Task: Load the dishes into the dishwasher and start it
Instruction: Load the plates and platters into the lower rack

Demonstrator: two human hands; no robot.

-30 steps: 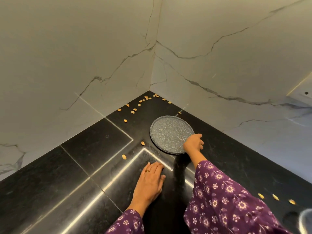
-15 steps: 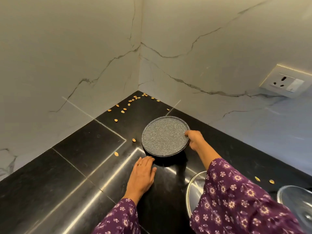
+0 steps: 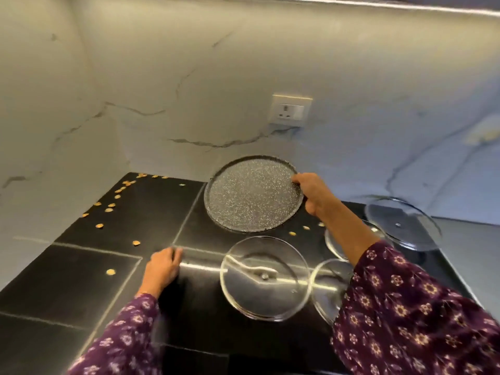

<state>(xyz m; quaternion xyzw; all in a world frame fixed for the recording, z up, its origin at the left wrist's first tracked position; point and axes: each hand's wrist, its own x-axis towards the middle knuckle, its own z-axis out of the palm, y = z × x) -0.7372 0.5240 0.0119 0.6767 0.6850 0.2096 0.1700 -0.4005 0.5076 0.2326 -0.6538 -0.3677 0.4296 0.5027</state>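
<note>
A round grey speckled plate is lifted off the black counter and tilted toward me. My right hand grips its right rim, thumb on the upper face. My left hand rests on the counter, fingers lightly bent, holding nothing. A clear glass plate lies in front of the speckled one. Two more glass plates are partly hidden by my right sleeve. Another glass plate sits at the far right.
Several small yellow seeds lie scattered over the counter toward the back left corner. Marble walls meet at that corner. A wall socket is mounted above the speckled plate. A lighter counter edge runs along the right.
My right hand has taken the speckled plate by its rim and lifted it off the counter, tilting it up. The view swung right, revealing glass plates. My left hand stayed on the counter.
</note>
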